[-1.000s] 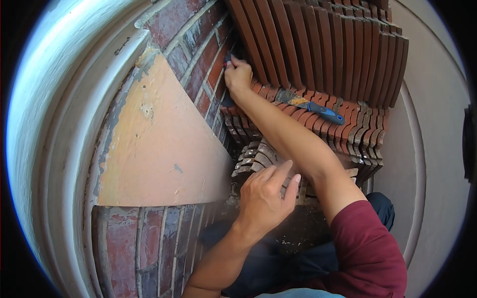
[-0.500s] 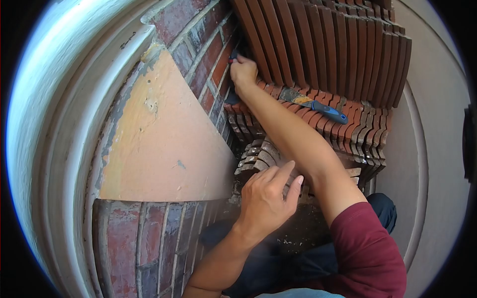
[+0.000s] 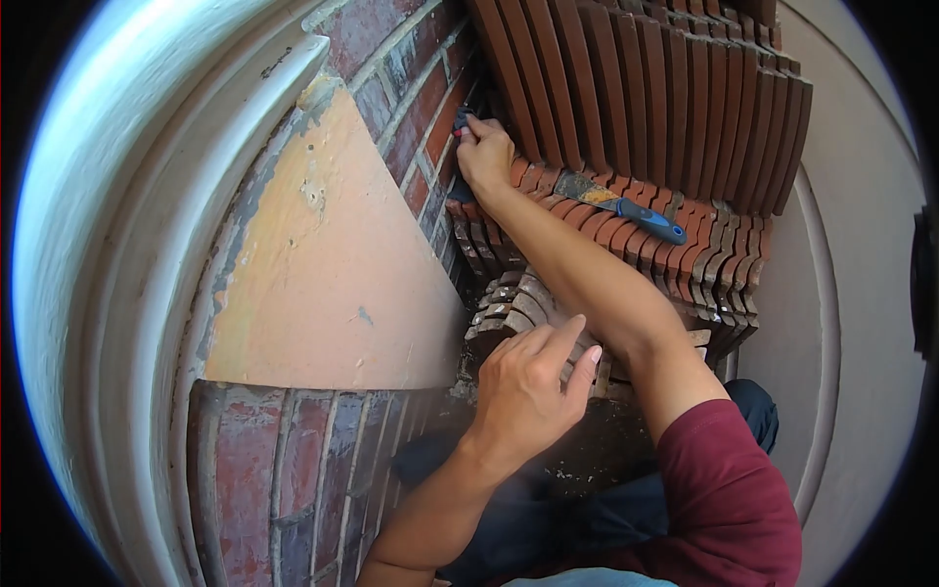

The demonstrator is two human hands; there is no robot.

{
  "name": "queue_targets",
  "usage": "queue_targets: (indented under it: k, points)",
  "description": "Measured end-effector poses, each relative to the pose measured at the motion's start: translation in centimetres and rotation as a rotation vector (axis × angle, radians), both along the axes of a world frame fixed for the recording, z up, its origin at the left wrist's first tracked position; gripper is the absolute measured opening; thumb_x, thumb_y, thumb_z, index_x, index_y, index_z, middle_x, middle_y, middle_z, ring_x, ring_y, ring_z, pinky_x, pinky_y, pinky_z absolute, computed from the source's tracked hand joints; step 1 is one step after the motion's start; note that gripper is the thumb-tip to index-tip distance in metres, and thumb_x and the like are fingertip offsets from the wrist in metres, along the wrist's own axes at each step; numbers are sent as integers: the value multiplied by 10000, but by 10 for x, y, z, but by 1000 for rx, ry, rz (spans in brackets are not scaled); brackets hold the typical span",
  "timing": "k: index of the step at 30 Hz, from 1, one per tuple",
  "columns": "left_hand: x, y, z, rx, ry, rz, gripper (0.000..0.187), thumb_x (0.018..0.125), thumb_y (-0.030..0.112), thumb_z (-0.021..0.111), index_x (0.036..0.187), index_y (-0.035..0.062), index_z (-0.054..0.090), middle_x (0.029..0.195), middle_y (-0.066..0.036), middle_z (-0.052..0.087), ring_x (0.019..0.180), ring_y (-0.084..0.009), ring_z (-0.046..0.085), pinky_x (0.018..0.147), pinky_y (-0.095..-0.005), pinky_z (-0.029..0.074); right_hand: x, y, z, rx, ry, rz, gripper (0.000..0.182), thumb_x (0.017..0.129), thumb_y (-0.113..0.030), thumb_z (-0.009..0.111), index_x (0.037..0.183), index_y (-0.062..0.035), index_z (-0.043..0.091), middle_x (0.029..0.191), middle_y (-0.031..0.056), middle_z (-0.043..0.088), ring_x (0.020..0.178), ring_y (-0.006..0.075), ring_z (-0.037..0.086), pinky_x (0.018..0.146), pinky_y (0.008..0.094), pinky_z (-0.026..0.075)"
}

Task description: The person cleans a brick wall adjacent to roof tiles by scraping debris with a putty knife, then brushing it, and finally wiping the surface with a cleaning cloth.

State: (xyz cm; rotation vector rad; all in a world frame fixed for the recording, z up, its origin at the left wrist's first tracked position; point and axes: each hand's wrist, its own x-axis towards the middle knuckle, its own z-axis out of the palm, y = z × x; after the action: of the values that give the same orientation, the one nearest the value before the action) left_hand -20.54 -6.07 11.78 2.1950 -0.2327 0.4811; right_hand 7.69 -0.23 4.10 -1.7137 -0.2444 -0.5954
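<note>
My right hand (image 3: 486, 154) reaches far forward and is closed on a small dark tool with a red part (image 3: 460, 121). It is held close against the brick wall (image 3: 401, 122), beside the standing roof tiles. Most of the tool is covered by my fingers, so its kind does not show. My left hand (image 3: 533, 386) hovers with fingers loosely bent and thumb apart, holding nothing. Beneath it are stacked mortar-stained tiles (image 3: 509, 303). A scraper with a blue and black handle (image 3: 650, 221) lies on a row of orange tiles (image 3: 606, 230), right of my right forearm.
Tall reddish-brown tiles (image 3: 665, 108) stand packed on edge at the back. A peach plastered panel (image 3: 323, 264) with flaking edges covers part of the wall on the left. Pale mouldings (image 3: 127, 323) curve along the far left, and a pale wall (image 3: 871, 245) rises at the right.
My right hand has shifted slightly down and right along the brick wall, and more of the dark tool shows. My left hand has barely moved. The view has turned a little.
</note>
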Motion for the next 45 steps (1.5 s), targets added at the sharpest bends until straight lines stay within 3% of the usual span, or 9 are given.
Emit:
queue_targets:
  k: [3,11,22,26,31,34,37,38,45]
  points:
    - [1,0,-1,7,-8,0,308,847,159,723,1080,-40,690,765,-116,666,584,-238,607,577,-341,498,-23,-12,-3,37,-151,151,231,845,-100,692,1032,34,713,878,124,684,788,224,671,740,295,503]
    - [2,-5,-1,20,16,-3,310,851,160,719,1081,-45,688,768,-117,669,582,-236,604,579,-339,503,10,7,16,321,270,42,144,816,-25,698,953,17,690,692,29,646,639,97,600,604,250,482]
    - [3,-7,0,26,13,-3,272,846,133,719,1051,-43,689,768,-121,677,608,-241,635,585,-334,511,-19,11,28,363,171,146,59,837,-15,663,874,20,633,742,89,633,687,171,614,662,313,497]
    - [3,-3,-4,-27,-52,-11,238,837,113,726,1016,-40,693,759,-117,677,613,-235,639,575,-321,510,-102,-8,35,157,-237,397,138,832,-57,676,886,-7,559,826,110,529,778,245,563,721,335,460]
    - [2,-9,5,-48,-37,-7,233,840,113,726,1015,-38,698,761,-109,677,602,-225,633,565,-312,509,-83,2,26,363,-106,572,141,872,-95,675,882,-9,565,806,96,572,773,185,567,739,295,447]
    - [-4,-9,8,-6,-31,11,247,842,117,725,1035,-35,701,766,-105,676,582,-219,618,554,-312,503,-42,9,24,455,244,352,117,958,-125,608,912,-19,593,825,26,609,733,87,551,681,242,453]
    - [-10,-10,10,-8,-45,11,264,843,123,725,1054,-34,702,768,-103,675,560,-216,597,541,-314,491,-46,11,28,225,223,153,142,964,-143,578,960,-4,609,871,83,631,808,176,607,760,308,480]
    - [-12,-10,10,-9,-19,9,266,851,138,709,1051,-37,693,763,-112,662,604,-246,609,585,-343,496,-59,8,23,139,72,122,161,941,-146,550,995,1,586,1041,204,613,987,365,589,905,440,441]
    - [-16,-10,13,10,-40,2,281,848,151,712,1056,-38,693,743,-109,652,592,-240,594,577,-346,487,-66,-1,26,21,9,304,554,989,-337,439,1411,22,428,1521,242,344,1374,395,353,1167,405,245]
